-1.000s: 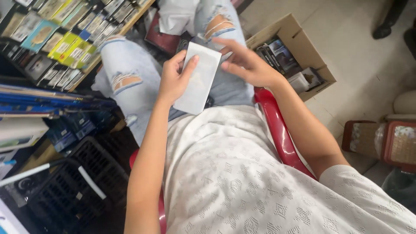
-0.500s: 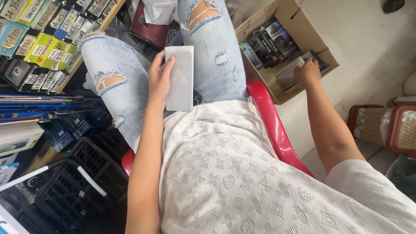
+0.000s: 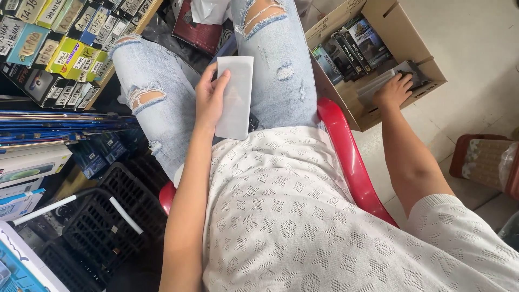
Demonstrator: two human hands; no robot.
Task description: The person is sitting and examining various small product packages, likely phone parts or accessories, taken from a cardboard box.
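I sit on a red plastic chair (image 3: 346,157) in ripped light-blue jeans. My left hand (image 3: 208,97) holds a flat white rectangular packet (image 3: 235,97) upright over my lap, thumb on its face. My right hand (image 3: 393,91) reaches out to the right into a brown cardboard box (image 3: 416,32) on the floor. Its fingers rest on clear and grey flat packets (image 3: 386,81) lying at the near end of the box. Whether the fingers grip one is hidden.
Dark flat boxed packets (image 3: 346,48) stand in a row inside the cardboard box. Shelves of small labelled boxes (image 3: 59,48) and blue packages (image 3: 54,127) fill the left. A black plastic crate (image 3: 102,227) sits at lower left. A reddish stool (image 3: 484,159) stands on the tiled floor at right.
My right hand left the white packet and reached right into the cardboard box, settling on the packets there. My left hand now holds the white packet alone.
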